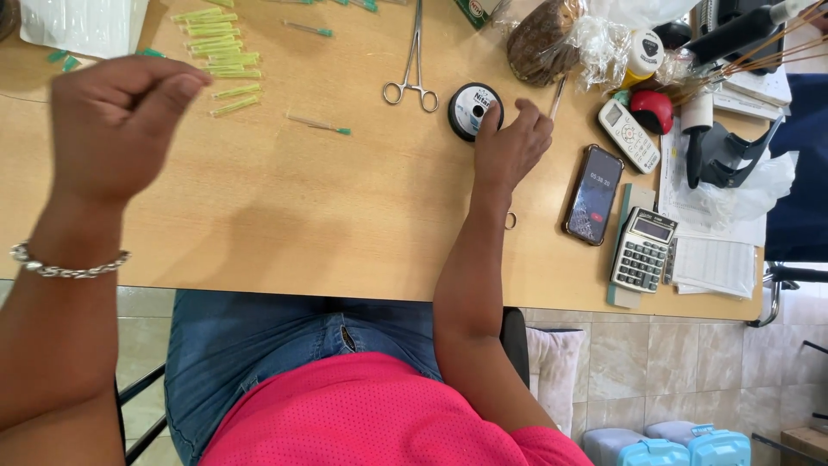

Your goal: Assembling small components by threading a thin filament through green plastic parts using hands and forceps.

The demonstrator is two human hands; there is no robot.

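The person sat close against the wooden desk (285, 216), pink shirt and jeans below its edge. The left hand (116, 129), with a beaded bracelet (65, 267) on its wrist, was raised above the desk, its fingers curled in and thumb pressed to the forefinger in a tight pinch; whether anything thin lay between them, I could not tell. Further in, the right hand (511, 147) rested on the desk, fingers loosely bent, fingertips touching the side of a round black spool (473, 110) with a white label. Right of that hand lay a smartphone (594, 193), a calculator (643, 250) and a small white keypad phone (630, 135). Beyond the spool lay steel forceps (413, 65), and to the far left a cluster of green-capped needles (220, 52), one lying loose (319, 126) near the middle.
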